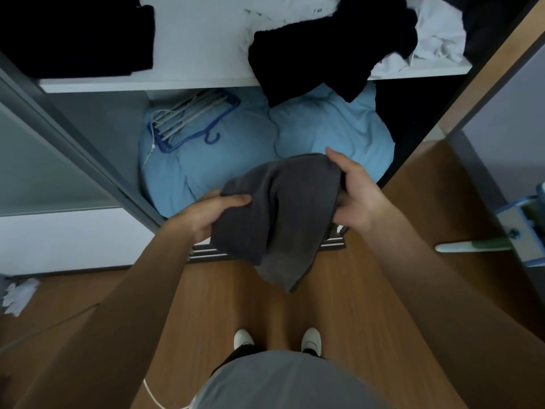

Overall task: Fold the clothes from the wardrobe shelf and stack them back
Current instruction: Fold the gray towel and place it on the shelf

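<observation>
Folding a dark grey garment in mid-air in front of the open wardrobe.

The white wardrobe shelf (188, 81) above carries a neat black pile (73, 33) at left and a rumpled black garment (324, 54) and crumpled white clothes (436, 33) at right, so most folding seems undone. Below lies a pale blue duvet (265, 149) with a blue hanger (191, 125) on it. The grey garment (280, 214) hangs between both hands above the floor, its lower end drooping. The left hand (215, 211) pinches its near-left edge, thumb on top; the right hand (354, 193) clasps its far-right edge, fingers curled. Next, probably, bring the edges together to halve it.
</observation>
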### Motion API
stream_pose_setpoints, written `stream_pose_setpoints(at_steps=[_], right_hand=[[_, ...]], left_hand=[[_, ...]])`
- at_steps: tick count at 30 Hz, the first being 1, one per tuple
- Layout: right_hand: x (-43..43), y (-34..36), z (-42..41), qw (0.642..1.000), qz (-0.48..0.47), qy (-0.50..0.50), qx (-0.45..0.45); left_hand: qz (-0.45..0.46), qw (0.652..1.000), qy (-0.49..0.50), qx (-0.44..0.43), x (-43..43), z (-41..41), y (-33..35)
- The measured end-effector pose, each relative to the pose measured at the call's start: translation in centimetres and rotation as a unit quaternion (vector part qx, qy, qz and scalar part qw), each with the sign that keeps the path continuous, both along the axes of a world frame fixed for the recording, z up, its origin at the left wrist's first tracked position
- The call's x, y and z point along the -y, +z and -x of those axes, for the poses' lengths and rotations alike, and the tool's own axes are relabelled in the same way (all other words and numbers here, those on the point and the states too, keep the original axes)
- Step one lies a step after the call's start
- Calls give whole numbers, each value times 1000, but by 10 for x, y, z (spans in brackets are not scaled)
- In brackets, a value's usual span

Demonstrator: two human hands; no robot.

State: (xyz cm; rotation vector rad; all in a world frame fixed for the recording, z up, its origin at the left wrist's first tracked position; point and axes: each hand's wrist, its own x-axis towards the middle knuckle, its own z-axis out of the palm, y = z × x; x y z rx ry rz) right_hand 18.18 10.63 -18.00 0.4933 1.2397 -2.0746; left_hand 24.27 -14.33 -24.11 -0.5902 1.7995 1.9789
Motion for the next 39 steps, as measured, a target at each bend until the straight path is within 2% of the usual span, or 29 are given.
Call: stream_pose_setpoints(at_steps=[2, 6, 10, 14, 18, 20, 22, 23, 25, 28, 32, 36, 39], right_hand=[[-17, 0, 7, 1000, 11, -6, -19], [-33, -20, 0, 997, 41, -52, -48], [-19, -38, -28, 999, 3, 21, -24], [-14, -31, -30, 996, 60, -13, -70], [-3, -19, -30, 990, 112, -45, -74], [3, -19, -30, 987, 137, -57, -69], [5, -15, -28, 988, 131, -46, -65], [5, -13, -26, 992, 108, -26, -62], [0, -10, -20, 997, 34, 34, -55], [-18, -11, -7, 993, -52, 92, -54], [-34, -14, -3, 987, -92, 116, -57], [-30, -21, -6, 990, -52, 103, -84], [-19, -20, -8, 995, 19, 50, -81]], left_hand=[[-67, 996, 51, -22, 0, 9, 4], [-193, 979, 63, -27, -10, 20, 18], [-251, 959, 120, -48, -26, 28, 25], [-386, 896, 204, -83, -1, 20, 10], [-454, 879, 112, -96, 9, -2, -13], [-425, 896, 104, -77, 0, -10, -18], [-304, 944, 103, -78, -13, -6, -13], [-245, 960, 110, -75, -18, -1, -7], [-174, 971, 151, -56, -22, 12, 3], [-162, 969, 182, -40, -20, 26, 15], [-148, 968, 199, -23, -18, 37, 25], [-138, 971, 191, -44, -10, 47, 31], [-183, 970, 127, -93, 7, 37, 26]])
